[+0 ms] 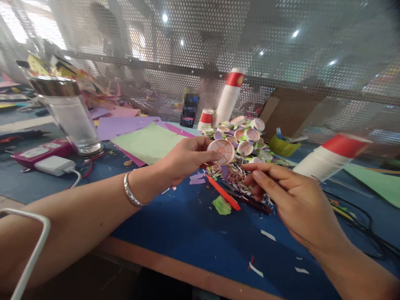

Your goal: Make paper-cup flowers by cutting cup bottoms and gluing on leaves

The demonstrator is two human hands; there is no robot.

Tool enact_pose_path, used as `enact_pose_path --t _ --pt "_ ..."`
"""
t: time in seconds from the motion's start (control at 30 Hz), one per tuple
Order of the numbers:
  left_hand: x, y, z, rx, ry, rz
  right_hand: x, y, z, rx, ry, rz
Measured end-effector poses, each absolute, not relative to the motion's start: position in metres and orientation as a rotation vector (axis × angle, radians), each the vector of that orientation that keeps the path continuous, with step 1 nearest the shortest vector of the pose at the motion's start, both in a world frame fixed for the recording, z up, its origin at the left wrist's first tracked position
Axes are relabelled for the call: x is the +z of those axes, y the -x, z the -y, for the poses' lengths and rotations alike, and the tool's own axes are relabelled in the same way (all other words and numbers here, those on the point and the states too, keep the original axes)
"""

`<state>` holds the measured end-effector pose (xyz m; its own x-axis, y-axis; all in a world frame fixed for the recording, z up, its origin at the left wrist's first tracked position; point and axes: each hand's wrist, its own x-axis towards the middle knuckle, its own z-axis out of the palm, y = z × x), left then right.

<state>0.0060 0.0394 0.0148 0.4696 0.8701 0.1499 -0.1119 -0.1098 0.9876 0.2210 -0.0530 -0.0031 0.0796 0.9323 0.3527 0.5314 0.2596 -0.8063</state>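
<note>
The left hand (187,156) pinches one paper disc (225,151) with orange lines on it between thumb and fingers, holding it just above the near side of the pile of discs (246,135). The right hand (289,193) is loosely parted, forefinger stretched toward the disc but apart from it, with nothing visible in its grasp. A few things could go wrong: the disc is gripped only near its edge, so a light knock from the right fingers might twist it loose or bend it; the pile just beyond both hands looks loosely heaped, and a brush of the knuckles could send pieces sliding; the right forearm, if it swings outward, might tip the stack of cups (331,156) beside it; and the orange pen (223,193) between and below the hands could roll if nudged. Counting: two hands, one disc in the grip, one orange pen, one green paper scrap bundle (221,205) under that pen's near end, three groups of cups, two beyond the hands and one right of the right hand, one bottle (73,121) and one charger (56,164) left of the left hand; the heaped discs overlap too much to count.
</note>
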Motion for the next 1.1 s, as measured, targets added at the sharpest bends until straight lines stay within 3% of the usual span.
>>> enact_pose_path --t 1.1 --pt "0.0141 -0.0097 -0.0401 0.878 -1.377 -0.672 -0.0065 -0.2275 0.0437 0.829 1.282 1.523"
